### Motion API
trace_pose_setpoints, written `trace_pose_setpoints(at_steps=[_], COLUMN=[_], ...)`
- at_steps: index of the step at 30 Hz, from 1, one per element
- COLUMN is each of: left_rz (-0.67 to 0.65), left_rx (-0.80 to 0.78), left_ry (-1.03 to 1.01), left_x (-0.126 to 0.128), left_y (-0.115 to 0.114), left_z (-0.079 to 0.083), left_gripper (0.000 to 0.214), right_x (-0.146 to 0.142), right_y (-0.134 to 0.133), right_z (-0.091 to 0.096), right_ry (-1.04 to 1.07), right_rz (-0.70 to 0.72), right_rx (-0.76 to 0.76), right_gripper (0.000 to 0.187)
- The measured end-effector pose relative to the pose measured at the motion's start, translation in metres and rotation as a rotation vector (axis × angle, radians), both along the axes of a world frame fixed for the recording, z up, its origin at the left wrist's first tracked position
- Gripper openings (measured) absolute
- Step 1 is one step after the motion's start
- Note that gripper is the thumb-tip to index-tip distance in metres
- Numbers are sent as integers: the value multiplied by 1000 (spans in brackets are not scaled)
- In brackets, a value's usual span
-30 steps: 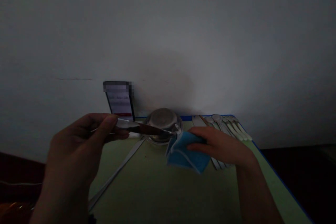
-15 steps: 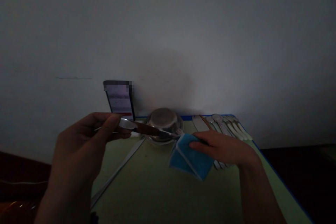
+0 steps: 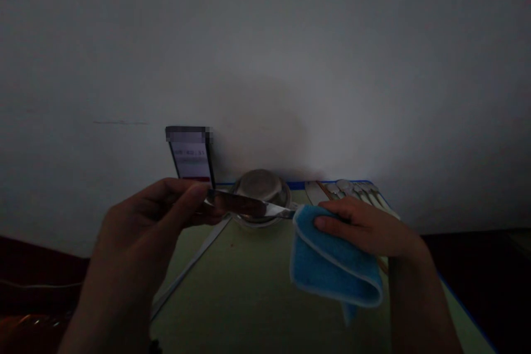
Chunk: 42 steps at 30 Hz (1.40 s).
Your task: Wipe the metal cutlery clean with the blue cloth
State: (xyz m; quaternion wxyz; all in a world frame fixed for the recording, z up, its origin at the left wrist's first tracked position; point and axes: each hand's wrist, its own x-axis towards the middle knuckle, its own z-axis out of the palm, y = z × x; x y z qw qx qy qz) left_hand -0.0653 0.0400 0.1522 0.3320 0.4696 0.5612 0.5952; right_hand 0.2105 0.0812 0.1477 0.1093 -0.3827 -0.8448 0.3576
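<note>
A shiny metal table knife [image 3: 243, 204] is held level across the view, reflecting brown along its flat side. My left hand [image 3: 166, 215] is closed, pinching the knife's left end between thumb and fingers. My right hand [image 3: 365, 224] grips a folded blue cloth [image 3: 332, 265] with pale edging, thumb on top. The knife's right end runs into the cloth and is hidden there. The lower folds of the cloth hang free over the table. Just behind the knife sits an upturned metal bowl [image 3: 260, 185].
A phone [image 3: 191, 157] leans upright against the wall [image 3: 265, 55], its screen lit. Several spoons and other cutlery [image 3: 352, 188] lie at the table's back right, partly behind my right hand. A pale flat strip [image 3: 194, 260] runs across the left of the green table [image 3: 249, 298].
My right hand and the cloth have moved right along the knife, and the cloth hangs lower and wider. My left hand has shifted slightly right. The phone's screen shows different content.
</note>
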Motion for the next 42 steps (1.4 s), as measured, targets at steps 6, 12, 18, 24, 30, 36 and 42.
trace_pose_setpoints(at_steps=[6,12,18,24,30,36,42], left_rz=[-1,-33,-97,-100,-125,-165,-305], left_rx=[12,0,-46,-48,-32,-62,-134], left_ry=[-17,23,57,73,62,131,366], left_x=[-3,4,9,10,6,14,25], left_y=[-1,-1,-4,-4,-4,-5,-4], left_z=[-1,3,5,3,2,5,6], left_gripper=[9,11,8,9,12,11,16], right_x=[2,4,0,-3,-6,-9,-18], right_y=[-1,1,1,-4,-13,-10,-7], right_z=[2,1,3,6,13,12,8], right_ry=[5,41,28,1,-37,7,3], right_rz=[-10,7,19,4,-32,-2,5], right_rx=[4,-5,12,38,106,50,116], right_gripper=[41,38,38,42,42,41,36])
